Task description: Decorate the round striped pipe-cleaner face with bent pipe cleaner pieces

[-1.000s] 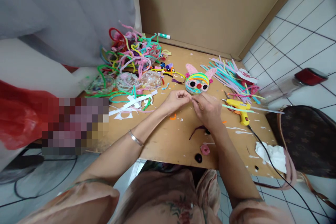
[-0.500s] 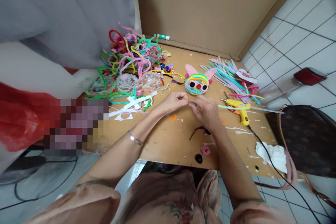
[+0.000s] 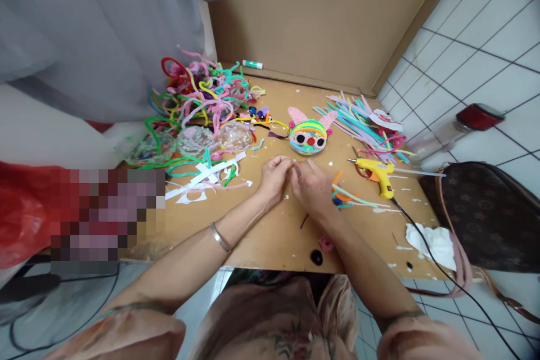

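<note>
My left hand (image 3: pixel 274 176) and my right hand (image 3: pixel 311 184) meet over the middle of the brown table (image 3: pixel 270 230), fingers pinched together on a thin light-green pipe cleaner (image 3: pixel 358 200) that trails right from my right hand over small orange and blue pieces. Just beyond the hands lies a round pipe-cleaner face (image 3: pixel 309 136) with pink ears, two black-and-white eyes and a red nose.
A tangled heap of coloured pipe cleaners (image 3: pixel 202 93) and clear plastic domes (image 3: pixel 219 138) lie at the left. Straight pipe cleaners (image 3: pixel 363 124) fan out at the right, near a yellow glue gun (image 3: pixel 377 171) with a black cord. A brown bag (image 3: pixel 485 214) sits right of the table.
Both hands have shifted slightly left and nearer to me, staying pinched together. The green pipe cleaner now trails down-right from my right hand instead of lying over the glue gun.
</note>
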Motion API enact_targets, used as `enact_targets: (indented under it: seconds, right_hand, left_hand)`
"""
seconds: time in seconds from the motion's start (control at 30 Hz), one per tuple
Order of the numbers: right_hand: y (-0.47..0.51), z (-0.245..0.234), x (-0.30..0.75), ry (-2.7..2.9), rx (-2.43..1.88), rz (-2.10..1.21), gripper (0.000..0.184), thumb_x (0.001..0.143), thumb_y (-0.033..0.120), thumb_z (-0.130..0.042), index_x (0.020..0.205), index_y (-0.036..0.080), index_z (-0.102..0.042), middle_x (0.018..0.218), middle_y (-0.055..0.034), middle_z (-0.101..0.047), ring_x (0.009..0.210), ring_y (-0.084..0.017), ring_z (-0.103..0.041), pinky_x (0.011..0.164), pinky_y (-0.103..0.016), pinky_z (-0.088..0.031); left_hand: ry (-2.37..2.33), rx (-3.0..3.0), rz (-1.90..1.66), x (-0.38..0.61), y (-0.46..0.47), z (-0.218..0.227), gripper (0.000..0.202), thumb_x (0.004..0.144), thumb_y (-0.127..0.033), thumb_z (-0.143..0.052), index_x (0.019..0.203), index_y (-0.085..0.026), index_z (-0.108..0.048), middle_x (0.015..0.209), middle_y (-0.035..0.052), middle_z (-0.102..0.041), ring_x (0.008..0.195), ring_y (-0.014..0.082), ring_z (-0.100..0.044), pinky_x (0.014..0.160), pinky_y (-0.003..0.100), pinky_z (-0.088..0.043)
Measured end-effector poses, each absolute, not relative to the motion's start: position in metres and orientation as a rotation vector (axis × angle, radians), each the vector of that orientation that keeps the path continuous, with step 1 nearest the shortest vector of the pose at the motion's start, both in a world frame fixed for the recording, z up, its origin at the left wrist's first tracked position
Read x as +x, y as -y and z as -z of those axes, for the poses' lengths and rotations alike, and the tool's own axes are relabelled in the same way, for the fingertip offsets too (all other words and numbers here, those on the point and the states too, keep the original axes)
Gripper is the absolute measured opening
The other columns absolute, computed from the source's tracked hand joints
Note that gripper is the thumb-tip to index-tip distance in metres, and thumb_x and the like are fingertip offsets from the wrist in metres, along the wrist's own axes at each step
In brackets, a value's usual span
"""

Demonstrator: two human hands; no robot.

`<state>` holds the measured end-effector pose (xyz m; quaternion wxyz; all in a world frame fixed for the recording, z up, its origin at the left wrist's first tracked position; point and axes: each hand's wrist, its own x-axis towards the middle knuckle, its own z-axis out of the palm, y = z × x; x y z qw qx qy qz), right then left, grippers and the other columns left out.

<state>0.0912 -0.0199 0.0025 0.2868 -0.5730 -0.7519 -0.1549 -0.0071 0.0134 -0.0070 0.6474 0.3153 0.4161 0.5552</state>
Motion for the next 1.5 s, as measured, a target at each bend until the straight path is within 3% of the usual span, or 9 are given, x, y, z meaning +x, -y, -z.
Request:
enact_targets:
  seconds: [0.33, 0.7, 0.97, 1.2, 1.5]
  right_hand:
    - [0.018, -0.009, 0.104, 2.094, -1.529, 0.432, 0.029, 0.096, 0.027, -0.05, 0.074, 0.018, -0.067, 0.07, -0.0057, -0.065, 0.064, -0.016, -0.053, 0.06, -0.03, -0.028]
    - [0.009, -0.024, 0.127, 1.937, -1.432, -0.107, 0.018, 0.09, 0.028, -0.061, 0.082, 0.022, -0.076, 0.081, -0.0034, -0.075, 0.071, -0.016, -0.066, 0.063, -0.025, -0.042]
    - [0.011, -0.027, 0.131, 2.079, -1.367, -0.108, 0.023, 0.094, 0.025, -0.053, 0.094, 0.023, -0.076, 0.088, -0.0046, -0.073, 0.079, -0.017, -0.065, 0.07, -0.026, -0.045]
    - [0.017, -0.018, 0.108, 1.945, -1.457, 0.035, 0.023, 0.094, 0.023, -0.051, 0.105, 0.019, -0.071, 0.099, -0.0079, -0.073, 0.087, -0.02, -0.067, 0.074, -0.028, -0.047]
    - [0.019, -0.008, 0.102, 1.944, -1.55, 0.158, 0.016, 0.09, 0.022, -0.056, 0.087, 0.019, -0.072, 0.084, -0.0068, -0.073, 0.076, -0.02, -0.065, 0.065, -0.028, -0.042]
  left_hand:
    - [-0.902, 0.713, -1.129, -0.01, -0.01, 0.005, 0.019, 0.061, -0.024, -0.066, 0.058, -0.016, -0.049, 0.047, -0.0074, -0.041, 0.042, 0.0027, -0.029, 0.044, 0.018, -0.018]
    - [-0.799, 1.027, -1.056, -0.023, -0.016, -0.008, 0.029, 0.061, -0.041, -0.073, 0.063, -0.015, -0.061, 0.05, -0.0052, -0.043, 0.046, 0.0045, -0.034, 0.044, 0.019, -0.02]
    - [-0.714, 1.049, -0.867, -0.037, -0.028, -0.009, 0.033, 0.053, -0.039, -0.083, 0.063, -0.014, -0.065, 0.047, -0.0056, -0.042, 0.045, 0.0032, -0.031, 0.045, 0.019, -0.017]
    - [-0.84, 0.799, -1.177, -0.017, -0.017, -0.004, 0.021, 0.057, -0.029, -0.074, 0.061, -0.015, -0.059, 0.048, -0.0075, -0.042, 0.043, 0.002, -0.028, 0.044, 0.018, -0.017]
    - [-0.875, 0.647, -1.132, -0.01, -0.007, -0.001, 0.025, 0.061, -0.027, -0.074, 0.061, -0.015, -0.052, 0.048, -0.0086, -0.038, 0.043, 0.002, -0.028, 0.044, 0.017, -0.017]
